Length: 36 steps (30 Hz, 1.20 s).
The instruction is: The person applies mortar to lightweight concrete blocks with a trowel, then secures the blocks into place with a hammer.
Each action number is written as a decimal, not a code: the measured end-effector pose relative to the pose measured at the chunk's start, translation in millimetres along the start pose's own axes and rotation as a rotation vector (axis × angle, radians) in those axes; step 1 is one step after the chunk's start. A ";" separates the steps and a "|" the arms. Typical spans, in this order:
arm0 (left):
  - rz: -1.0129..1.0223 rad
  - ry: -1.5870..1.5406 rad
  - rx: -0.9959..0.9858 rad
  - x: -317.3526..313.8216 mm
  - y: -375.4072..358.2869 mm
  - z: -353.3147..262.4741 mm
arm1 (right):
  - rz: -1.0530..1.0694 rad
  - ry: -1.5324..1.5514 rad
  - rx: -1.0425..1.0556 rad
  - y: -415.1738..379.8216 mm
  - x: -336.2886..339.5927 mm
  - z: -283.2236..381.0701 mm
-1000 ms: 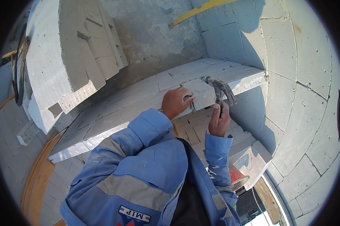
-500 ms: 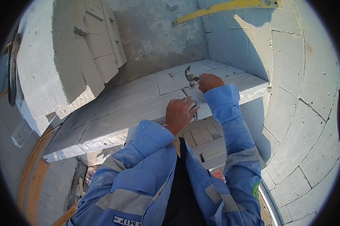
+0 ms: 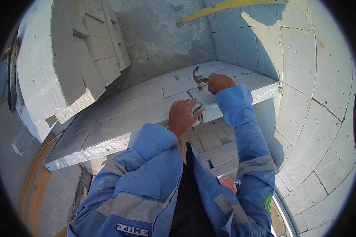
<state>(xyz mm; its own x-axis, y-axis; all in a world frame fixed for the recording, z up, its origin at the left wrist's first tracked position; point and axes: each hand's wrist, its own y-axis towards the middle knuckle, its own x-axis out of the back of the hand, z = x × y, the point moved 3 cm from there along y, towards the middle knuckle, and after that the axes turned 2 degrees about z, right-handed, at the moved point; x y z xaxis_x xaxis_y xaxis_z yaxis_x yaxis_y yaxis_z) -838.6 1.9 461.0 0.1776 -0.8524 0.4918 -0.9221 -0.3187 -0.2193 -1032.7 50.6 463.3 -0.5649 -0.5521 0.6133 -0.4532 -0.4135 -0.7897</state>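
My right hand [image 3: 220,83] is closed around the handle of a claw hammer [image 3: 197,78]. The hammer's metal head is just above the block wall [image 3: 142,103], near its front edge. Lower and to the left, my left hand [image 3: 184,116] is closed at the wall's edge, by a joint between two blocks. Between its thumb and fingers shows a small dark object [image 3: 200,108]; its kind is too hidden to tell. The hammer head and the left hand are a short way apart.
A stack of pale blocks [image 3: 77,51] rises at the left. A taller block wall [image 3: 300,75] closes the right side. A yellow level-like bar [image 3: 229,7] crosses the top. Wooden boards [image 3: 38,193] stand at lower left, and more blocks [image 3: 221,158] lie below the wall's edge.
The view has shifted slightly, so everything sits a little differently in it. Both hands keep almost the same places at the wall, the right one still on the hammer.
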 end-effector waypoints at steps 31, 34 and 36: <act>0.112 -0.036 0.094 7.5 12.3 0.7 | -0.845 0.921 -0.325 -214.6 -153.5 28.9; 0.124 -0.039 0.078 5.2 9.8 2.6 | -0.802 1.077 -0.355 -209.6 -155.0 29.1; 0.126 -0.017 0.077 4.6 12.6 4.4 | -0.856 1.187 -0.320 -219.1 -149.9 33.4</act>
<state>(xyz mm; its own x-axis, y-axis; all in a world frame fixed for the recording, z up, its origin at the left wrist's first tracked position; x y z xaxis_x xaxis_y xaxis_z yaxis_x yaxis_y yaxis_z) -847.9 -7.9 456.7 0.0686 -0.8944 0.4420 -0.9085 -0.2390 -0.3427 -825.7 199.9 543.8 -0.2027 0.7272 0.6558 -0.9664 -0.0403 -0.2539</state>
